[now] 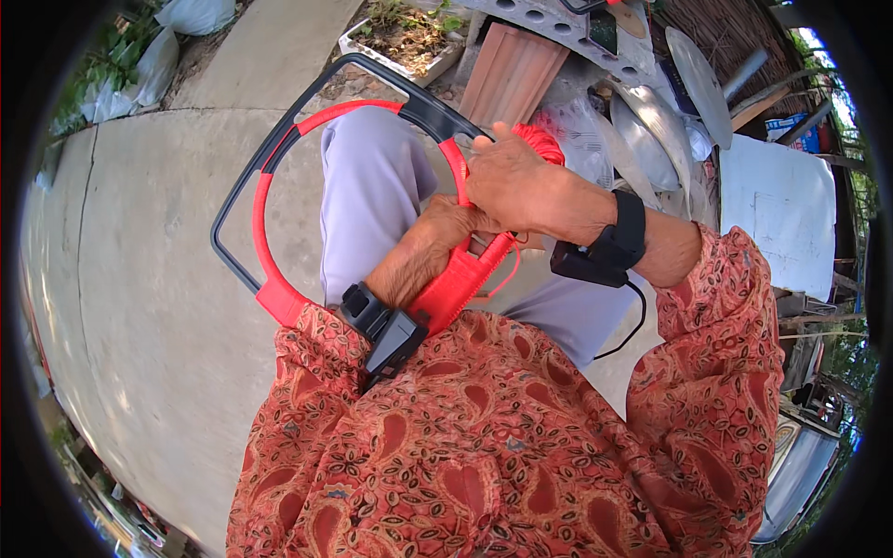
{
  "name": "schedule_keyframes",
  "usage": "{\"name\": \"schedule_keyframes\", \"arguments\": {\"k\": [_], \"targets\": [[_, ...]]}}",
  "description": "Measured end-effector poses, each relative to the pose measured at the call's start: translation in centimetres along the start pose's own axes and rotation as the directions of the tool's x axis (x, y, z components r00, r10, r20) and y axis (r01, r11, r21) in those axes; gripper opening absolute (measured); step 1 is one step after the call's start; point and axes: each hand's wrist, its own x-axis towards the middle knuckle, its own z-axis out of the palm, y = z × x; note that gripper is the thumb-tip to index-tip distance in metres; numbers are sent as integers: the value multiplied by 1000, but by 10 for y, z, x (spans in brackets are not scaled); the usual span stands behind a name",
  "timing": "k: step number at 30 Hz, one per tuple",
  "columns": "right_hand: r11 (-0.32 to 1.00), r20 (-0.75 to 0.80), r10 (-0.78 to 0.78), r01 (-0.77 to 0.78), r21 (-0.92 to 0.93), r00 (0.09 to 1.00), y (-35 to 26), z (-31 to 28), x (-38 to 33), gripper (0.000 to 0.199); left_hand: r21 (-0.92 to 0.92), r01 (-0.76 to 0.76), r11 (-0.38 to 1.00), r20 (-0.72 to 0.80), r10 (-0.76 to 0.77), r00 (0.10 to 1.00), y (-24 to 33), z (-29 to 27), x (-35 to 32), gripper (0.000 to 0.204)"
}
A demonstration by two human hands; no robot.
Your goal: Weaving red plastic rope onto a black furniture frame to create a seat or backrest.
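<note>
A rounded frame lies across my lap, with a red-wrapped ring (259, 219) and a black angular bar (244, 191) along its far and left sides. On its near right side is a broad band of tightly wound red cord (454, 288). My left hand (451, 221) reaches through the ring and is closed round its right side, the fingertips partly hidden. Just beyond it, my right hand (513, 181) is closed against the ring's edge. A bundle of red cord (539, 144) shows from behind the right hand, seemingly in its grasp. A thin loop of cord (507, 277) hangs beside the band.
My knees in pale trousers (372, 186) are under the frame. Concrete paving (139, 279) spreads to the left. Ahead stand a planter (409, 46), a terracotta-coloured slab (512, 70) and a perforated block (549, 28). Piled objects and a white board (779, 214) are on the right.
</note>
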Motion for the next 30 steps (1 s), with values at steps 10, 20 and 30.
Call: {"name": "schedule_keyframes", "arguments": {"k": [10, 20, 30], "targets": [[977, -41, -26, 34, 212, 999, 20, 3, 0, 21, 73, 18, 997, 62, -23, 998, -1, -8, 4, 21], [907, -490, 11, 198, 372, 871, 31, 30, -23, 31, 96, 53, 994, 38, -57, 998, 4, -10, 3, 18], [75, -226, 875, 342, 937, 427, -23, 88, -83, 13, 50, 39, 998, 123, -45, 991, 6, -16, -5, 16]]}}
